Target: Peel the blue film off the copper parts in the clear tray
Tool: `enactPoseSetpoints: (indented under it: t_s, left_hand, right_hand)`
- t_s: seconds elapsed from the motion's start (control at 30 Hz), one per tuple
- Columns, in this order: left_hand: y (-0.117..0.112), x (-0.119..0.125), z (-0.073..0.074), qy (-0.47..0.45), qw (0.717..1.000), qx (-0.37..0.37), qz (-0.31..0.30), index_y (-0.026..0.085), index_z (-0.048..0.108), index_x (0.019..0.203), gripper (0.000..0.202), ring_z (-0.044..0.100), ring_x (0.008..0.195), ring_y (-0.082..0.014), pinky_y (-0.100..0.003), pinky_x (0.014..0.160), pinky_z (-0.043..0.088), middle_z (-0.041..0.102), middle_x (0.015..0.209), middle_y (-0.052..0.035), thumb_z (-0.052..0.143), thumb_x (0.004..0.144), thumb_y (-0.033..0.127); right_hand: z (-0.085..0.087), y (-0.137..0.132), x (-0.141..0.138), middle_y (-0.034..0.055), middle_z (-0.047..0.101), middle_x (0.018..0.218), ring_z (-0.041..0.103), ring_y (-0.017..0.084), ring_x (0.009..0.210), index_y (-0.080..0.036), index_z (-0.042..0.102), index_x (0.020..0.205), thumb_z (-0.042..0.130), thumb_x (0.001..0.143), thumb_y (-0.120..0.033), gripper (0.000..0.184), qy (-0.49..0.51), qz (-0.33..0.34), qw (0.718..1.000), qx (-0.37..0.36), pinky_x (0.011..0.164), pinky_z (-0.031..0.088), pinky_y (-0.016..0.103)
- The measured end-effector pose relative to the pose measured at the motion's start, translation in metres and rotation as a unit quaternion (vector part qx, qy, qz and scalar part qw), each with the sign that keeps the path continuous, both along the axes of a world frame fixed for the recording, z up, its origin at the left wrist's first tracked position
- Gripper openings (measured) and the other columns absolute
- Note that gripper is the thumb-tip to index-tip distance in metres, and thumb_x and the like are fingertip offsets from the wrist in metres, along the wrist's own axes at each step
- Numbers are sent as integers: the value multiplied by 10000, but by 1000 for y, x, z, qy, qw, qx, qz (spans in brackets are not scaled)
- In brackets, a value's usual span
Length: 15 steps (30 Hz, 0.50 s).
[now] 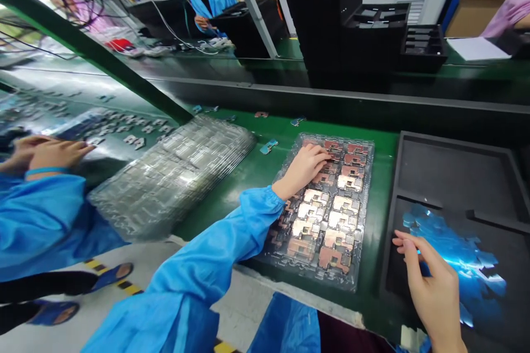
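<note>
- The right hand (430, 281) is nearest, at the bottom edge, its blue sleeve (285, 325) just behind. Its thumb and fingers draw together at the edge of a heap of shiny blue film pieces (455, 253); whether they pinch one, I cannot tell.
- The heap lies in a black foam tray (451, 174), in its lower compartment.
- The left hand (302, 168) lies over the upper end of a clear plastic tray (364, 176), fingers slightly bent on the copper-faced parts (335, 237); no firm grip shows.
- Every pocket in view holds a part; those under the hand are hidden.
- Loose blue-and-copper parts (269, 146) lie on the green conveyor belt (215, 220) beyond the tray.
- A stack of clear trays (169, 176) lies tilted on the belt, left of the filled tray.
- A co-worker's hands (49, 157) rest further left, beside rows of small parts (128, 129).
- Stacked black trays (351, 22) stand on the far shelf, with another worker (211, 3) beyond.
</note>
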<state>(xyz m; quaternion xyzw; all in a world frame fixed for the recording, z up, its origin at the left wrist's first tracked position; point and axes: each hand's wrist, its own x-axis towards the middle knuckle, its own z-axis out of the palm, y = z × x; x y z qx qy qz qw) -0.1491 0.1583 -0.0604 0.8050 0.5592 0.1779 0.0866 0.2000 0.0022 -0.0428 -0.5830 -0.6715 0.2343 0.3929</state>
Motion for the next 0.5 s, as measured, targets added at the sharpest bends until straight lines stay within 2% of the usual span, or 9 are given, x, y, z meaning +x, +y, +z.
enactPoseSetpoints:
  t_s: [0.1,0.17,0.27,0.33,0.4,0.5]
  left_hand:
    - [7,-1,4,2,1000,-1,-14,196,793,1234,285,591,1201,-331,-508,1090,455,730,1281,-148,564,1074,249]
    - [17,-8,11,-20,1000,-16,-5,226,811,1201,260,598,1223,-311,-474,1127,443,729,1315,-120,612,1067,324]
    - [50,-32,22,-63,993,-25,94,221,805,1165,293,605,1254,-275,-415,1171,416,733,1324,-99,557,1091,357]
    - [81,-53,25,-70,980,-17,187,161,780,1170,285,597,1263,-294,-428,1181,402,735,1302,-144,556,1075,309]
    - [111,-70,22,-68,965,-27,252,118,765,1148,234,612,1229,-327,-447,1148,423,750,1224,-183,674,996,270]
    - [142,-82,13,-78,948,-53,305,125,760,1069,220,660,1147,-324,-451,1084,475,768,1098,-160,805,873,214]
  right_hand:
    - [-1,0,1,30,847,995,831,211,799,-256,809,1072,580,1100,-438,293,-12,1,1000,12,732,676,288]
    - [-4,1,5,22,850,1003,837,211,800,-260,807,1062,584,1097,-430,283,-23,4,999,28,731,682,277]
    - [-15,3,14,14,856,1032,845,213,820,-262,809,1084,608,1083,-394,240,-36,26,997,57,758,692,266]
    - [-21,4,19,6,859,1037,848,217,824,-271,817,1107,630,1069,-376,218,-46,43,995,72,770,698,265]
    - [-24,3,19,-9,860,1013,846,217,807,-285,827,1111,641,1061,-390,219,-58,45,994,79,758,699,265]
    - [-21,-2,11,-5,858,993,843,233,839,-293,834,1113,626,1069,-439,258,-67,-6,997,47,792,700,301]
